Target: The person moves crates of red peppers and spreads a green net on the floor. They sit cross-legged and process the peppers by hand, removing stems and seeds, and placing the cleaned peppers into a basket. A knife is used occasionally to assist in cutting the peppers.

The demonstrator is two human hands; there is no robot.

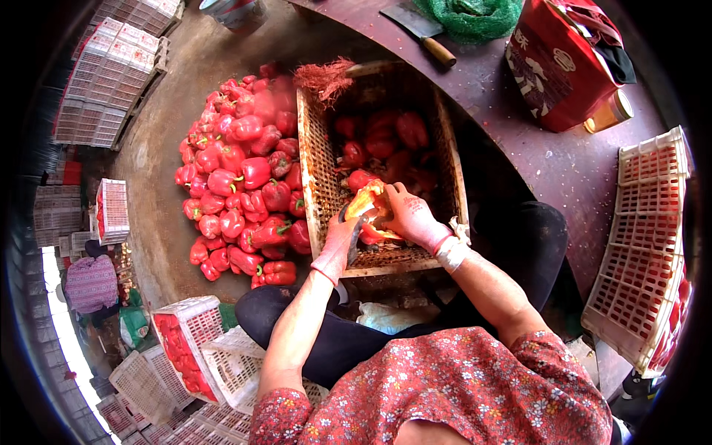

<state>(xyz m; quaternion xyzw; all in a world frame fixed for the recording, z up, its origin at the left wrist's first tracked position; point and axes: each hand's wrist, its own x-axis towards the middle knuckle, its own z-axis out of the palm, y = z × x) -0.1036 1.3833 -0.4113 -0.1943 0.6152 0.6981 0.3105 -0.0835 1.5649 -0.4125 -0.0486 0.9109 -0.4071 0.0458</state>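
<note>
My left hand (pixel 340 240), in a pale glove with dark fingers, grips a broken-open red bell pepper (pixel 364 201) from the left. Its yellowish inner side faces up. My right hand (pixel 410 216), in a pinkish glove bearing print, holds the same pepper from the right. Both hands are over the near end of a stained plastic crate (pixel 382 271). Inside it lie whole red bell peppers (pixel 412 130) and loose pieces, many in shadow. Left of the crate, a large heap of red bell peppers (pixel 222 182) rests on the floor. Red netting (pixel 324 78) hangs over the crate's far left corner.
A cleaver (pixel 414 23), green netting (pixel 473 21), a red bag (pixel 562 72) and a jar (pixel 612 113) are on the table (pixel 534 144). Crates of peppers stand right (pixel 639 250) and lower left (pixel 186 345). Stacked crates (pixel 108 78) and a person (pixel 92 283) are farther left.
</note>
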